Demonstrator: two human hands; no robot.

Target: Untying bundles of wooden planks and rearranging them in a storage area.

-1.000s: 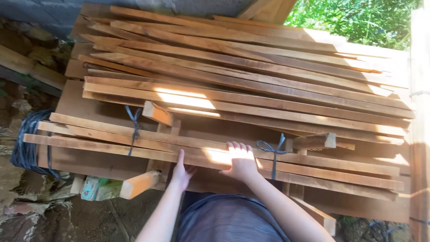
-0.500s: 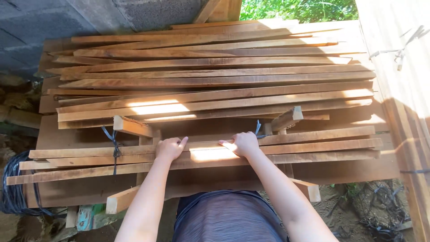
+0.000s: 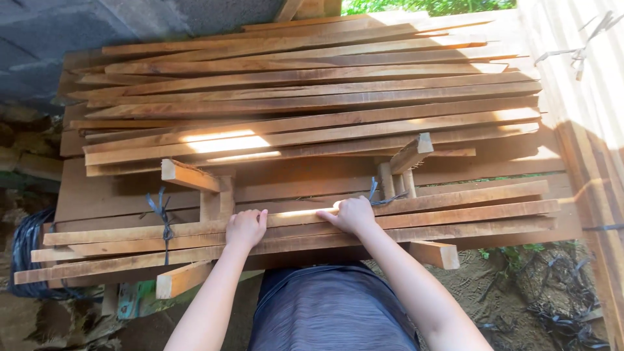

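Grey fabric (image 3: pixel 335 305) (clothing of the person wearing the camera) is seen at six o'clock, nearest the lens, with both bare forearms reaching up from it. Sandy ground with dark scraps (image 3: pixel 520 286) is visible at four o'clock, and a coil of dark cord (image 3: pixel 26 250) lies at eight o'clock.

Just beyond, a bundle of long wooden slats (image 3: pixel 455 214) is laid across the view from nine to three o'clock, bound with dark ties: one tie (image 3: pixel 162 218) at the left, another (image 3: pixel 380 194) near the middle. The left hand (image 3: pixel 246 227) is placed on the bundle, its fingers curled over the top slat's far edge, so a closed hold on that slat is shown. The right hand (image 3: pixel 354 214) is set just beside the middle tie, fingers wrapped over the same slat and thumb tucked against its near edge; the grasp is likewise closed on wood. The two hands are kept near each other, a sunlit stretch of slat between them.

Under the bundle, short cross blocks (image 3: pixel 188 175) are seen sticking out, one (image 3: pixel 413 153) tilted at one o'clock, another (image 3: pixel 435 255) at four o'clock.

Farther off, toward twelve o'clock, a larger stack of loose boards (image 3: pixel 312 97) is piled, crossed by a bright sun patch (image 3: pixel 224 142). A grey wall (image 3: pixel 71 32) is seen at eleven o'clock, green leaves (image 3: pixel 429 5) at one o'clock, and pale planking (image 3: pixel 585 97) at two o'clock.
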